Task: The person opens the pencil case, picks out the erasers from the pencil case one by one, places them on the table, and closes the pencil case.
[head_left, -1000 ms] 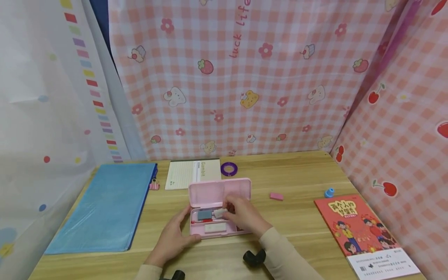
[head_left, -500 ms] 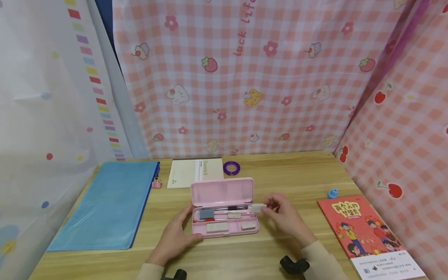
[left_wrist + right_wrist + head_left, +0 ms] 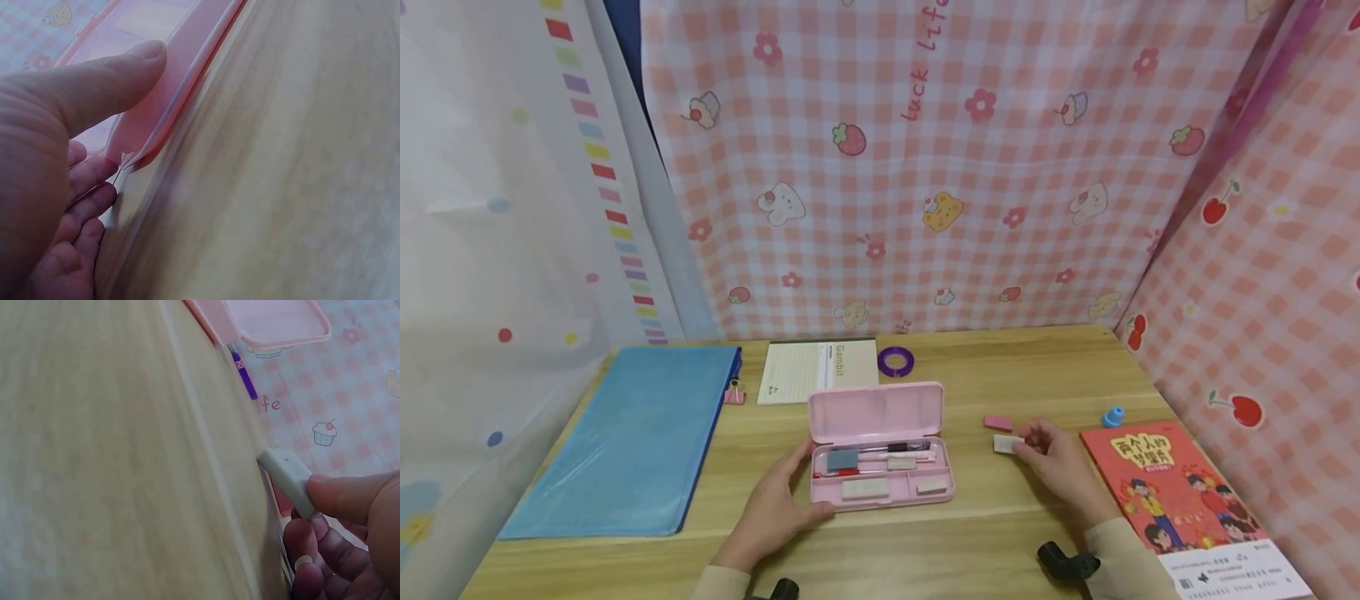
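An open pink pencil case lies on the wooden table, with pens and small erasers inside. My left hand rests on the case's left front corner, thumb along its edge, fingers straight. To the right of the case my right hand pinches a small white eraser low against the tabletop. A pink eraser lies just behind it.
A blue zip folder lies at the left, a pink binder clip beside it. A notepad and a purple tape ring sit at the back. A blue cap and a red book are at the right. Checked cloth walls enclose the table.
My right hand lifted the white eraser out of the pencil case and carried it right, down to the table near the pink eraser. The left hand stayed on the case.
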A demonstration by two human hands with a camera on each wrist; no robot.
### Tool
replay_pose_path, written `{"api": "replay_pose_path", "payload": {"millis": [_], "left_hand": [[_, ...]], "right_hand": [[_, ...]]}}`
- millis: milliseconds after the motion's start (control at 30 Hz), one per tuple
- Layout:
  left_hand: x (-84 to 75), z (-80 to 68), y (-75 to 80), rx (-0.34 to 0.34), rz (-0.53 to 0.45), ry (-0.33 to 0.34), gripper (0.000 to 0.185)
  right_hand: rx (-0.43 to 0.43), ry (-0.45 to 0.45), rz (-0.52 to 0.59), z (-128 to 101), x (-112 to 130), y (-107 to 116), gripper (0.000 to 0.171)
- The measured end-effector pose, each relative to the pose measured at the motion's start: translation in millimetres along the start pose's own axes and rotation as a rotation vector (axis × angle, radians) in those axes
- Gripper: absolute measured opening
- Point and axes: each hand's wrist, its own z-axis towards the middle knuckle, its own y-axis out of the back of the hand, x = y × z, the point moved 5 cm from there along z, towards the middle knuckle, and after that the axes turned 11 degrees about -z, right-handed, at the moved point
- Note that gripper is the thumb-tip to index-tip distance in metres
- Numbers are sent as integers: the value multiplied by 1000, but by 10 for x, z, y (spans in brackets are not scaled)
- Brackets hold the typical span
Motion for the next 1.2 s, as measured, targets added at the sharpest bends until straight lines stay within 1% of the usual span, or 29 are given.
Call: {"api": "replay_pose_path", "payload": {"millis": [133, 233, 333, 800, 967, 1067, 1200], "left_hand": [[8, -2, -3, -2, 1, -6, 110], [6, -1, -5, 0, 6, -4, 110], [0, 0, -3, 1, 11, 1, 110], [5, -18, -7, 0, 19, 4, 110], [0, -14, -5, 2, 17, 15, 110], [-5, -12, 4, 1, 19, 5, 110], [-3, -1, 3, 1, 28, 10, 110]], "right_hand": [[-8, -3, -27, 4, -25, -5, 17], [6, 0, -41, 2, -37, -20, 24], [18, -6, -62, 15, -42, -41, 27], [17, -61, -114, 130, -63, -85, 30], [16, -78, -112, 145, -78, -80, 32], [16, -77, -104, 158, -83, -83, 31], [13, -70, -78, 166, -87, -76, 32]]}}
